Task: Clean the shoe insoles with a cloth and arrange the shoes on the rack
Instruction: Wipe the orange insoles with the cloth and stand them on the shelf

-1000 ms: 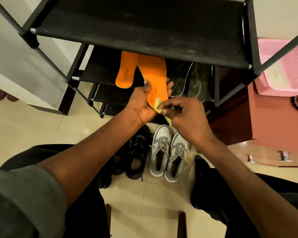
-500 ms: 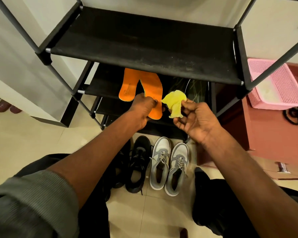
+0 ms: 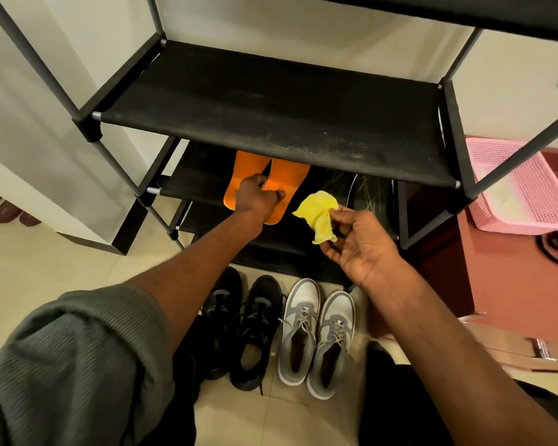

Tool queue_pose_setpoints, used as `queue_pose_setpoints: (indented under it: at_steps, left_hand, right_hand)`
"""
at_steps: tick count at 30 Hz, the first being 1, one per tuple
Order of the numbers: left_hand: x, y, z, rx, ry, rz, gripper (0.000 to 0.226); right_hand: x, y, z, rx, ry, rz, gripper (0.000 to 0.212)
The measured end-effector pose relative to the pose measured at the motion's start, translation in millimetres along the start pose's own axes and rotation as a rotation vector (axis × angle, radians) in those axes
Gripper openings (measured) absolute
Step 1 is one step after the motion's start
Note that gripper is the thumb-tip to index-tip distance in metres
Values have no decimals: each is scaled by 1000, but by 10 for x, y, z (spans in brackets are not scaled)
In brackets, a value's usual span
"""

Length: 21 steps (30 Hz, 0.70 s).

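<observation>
His left hand [image 3: 258, 197] is curled over the near end of the orange insoles [image 3: 273, 175] on the rack's lower shelf [image 3: 187, 188], long axis running away from him; probably gripping, though his knuckles hide it. The right hand [image 3: 355, 239] pinches the yellow cloth [image 3: 318, 210] just beside them, to their right

Orange insoles [image 3: 287, 175] under the left hand [image 3: 258, 199]; yellow cloth [image 3: 318, 217] in the right hand [image 3: 358, 243]; below them, black shoes [image 3: 248, 329] and grey-and-white shoes [image 3: 316, 336].
</observation>
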<state>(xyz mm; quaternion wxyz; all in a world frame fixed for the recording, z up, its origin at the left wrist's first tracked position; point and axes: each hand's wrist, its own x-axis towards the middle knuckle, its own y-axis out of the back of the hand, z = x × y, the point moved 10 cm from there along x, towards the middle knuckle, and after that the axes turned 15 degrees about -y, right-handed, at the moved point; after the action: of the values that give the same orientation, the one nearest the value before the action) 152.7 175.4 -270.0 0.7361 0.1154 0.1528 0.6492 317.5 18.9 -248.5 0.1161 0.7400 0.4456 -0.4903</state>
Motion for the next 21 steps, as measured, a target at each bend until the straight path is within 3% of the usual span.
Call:
queue_pose_setpoints:
  at_steps: [2, 4, 7, 11, 14, 17, 19, 21]
  left_hand:
    - [91, -23, 30, 70, -41, 7, 44]
    - [120, -86, 86, 188, -113, -21, 39]
    - [77, -249, 177, 492, -244, -151, 38]
    - [-65, -375, 277, 800, -348, -252, 87]
    - [-181, -307, 445, 822, -351, -204, 77]
    - [-259, -186, 524, 540, -282, -128, 39]
    - [-454, -254, 473, 107, -59, -206, 46]
    - [-808, -431, 514, -152, 151, -397, 60]
  right_hand:
    - [18, -72, 5, -8, 3, -11, 14]
    - [35, -121, 18, -31, 4, -20, 15]
    - [51, -90, 9, -55, 25, 14, 15]
    - [23, 75, -73, -66, 79, 114, 12]
    - [-7, 194, -133, -74, 127, 160, 13]
    - [-42, 304, -196, -98, 180, 184, 15]
    - [-66, 353, -206, -111, 192, 170, 17]
    - [-88, 393, -202, -138, 199, 161, 17]
